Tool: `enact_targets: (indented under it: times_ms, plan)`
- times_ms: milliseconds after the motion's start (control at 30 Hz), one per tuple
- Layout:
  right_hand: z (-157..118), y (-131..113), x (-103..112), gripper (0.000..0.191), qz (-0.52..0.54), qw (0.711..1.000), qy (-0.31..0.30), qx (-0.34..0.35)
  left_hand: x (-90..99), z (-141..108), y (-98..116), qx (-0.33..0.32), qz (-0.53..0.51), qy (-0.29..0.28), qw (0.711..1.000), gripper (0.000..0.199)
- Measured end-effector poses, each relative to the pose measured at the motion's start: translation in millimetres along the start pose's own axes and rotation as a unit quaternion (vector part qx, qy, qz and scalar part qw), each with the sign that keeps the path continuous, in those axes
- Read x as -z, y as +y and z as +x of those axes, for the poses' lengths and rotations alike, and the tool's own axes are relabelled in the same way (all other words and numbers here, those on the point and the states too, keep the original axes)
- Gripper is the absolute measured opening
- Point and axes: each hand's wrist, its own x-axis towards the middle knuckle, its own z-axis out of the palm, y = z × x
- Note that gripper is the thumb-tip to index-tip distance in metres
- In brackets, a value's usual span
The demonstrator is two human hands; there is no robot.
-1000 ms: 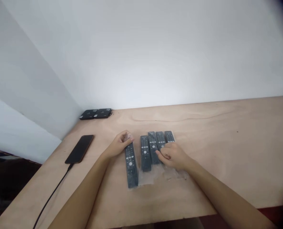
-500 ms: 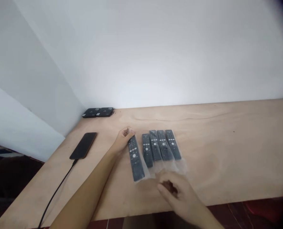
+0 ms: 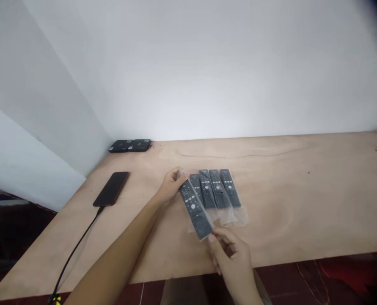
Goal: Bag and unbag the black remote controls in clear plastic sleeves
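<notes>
A black remote in a clear plastic sleeve (image 3: 195, 208) slants between my two hands. My left hand (image 3: 173, 183) pinches its upper end with thumb and fingers. At its lower end, my right hand (image 3: 231, 252) grips the sleeve and the remote's edge between thumb and fingers. Several more sleeved remotes lie side by side on the wooden table, just right of the held one, among them the rightmost remote (image 3: 230, 188). The held remote partly covers the nearest of them (image 3: 195, 183).
A black phone (image 3: 111, 189) lies at the left with a cable (image 3: 77, 245) running off the front edge. Two flat black boxes (image 3: 120, 146) (image 3: 139, 145) sit at the back left corner of the wooden table (image 3: 290, 203), against the white wall.
The held remote has moved right and tilted more, now overlapping the nearest one. My left hand moved right with it. My right hand has closed on its lower end.
</notes>
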Motion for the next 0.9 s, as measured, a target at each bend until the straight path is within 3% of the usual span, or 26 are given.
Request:
enact_targets:
  times_ms: [233, 367, 533, 900]
  plan:
    - [-3.7, 3.5, -12.5, 0.066, 0.108, 0.992, 0.047, -0.034, -4.9, -2.1, 1.0, 0.01, 0.003, -0.016, 1.0, 0.048]
    - [-5.6, -5.1, -17.2, 0.056, 0.097, 0.994, -0.003, -0.043, -6.8, -4.6, 3.7, 0.018, 0.002, -0.024, 1.0, 0.049]
    - [-7.9, -14.3, -17.9, 0.062, 0.06, 0.995, -0.053, -0.061, -2.1, -3.9, 7.7, 0.02, 0.006, -0.021, 1.0, 0.046]
    - [-20.7, 4.0, -11.2, 0.07, 0.106, 0.978, -0.089, -0.159, 23.9, 9.0, -1.7, 0.02, -0.057, 0.08, 0.995, 0.048]
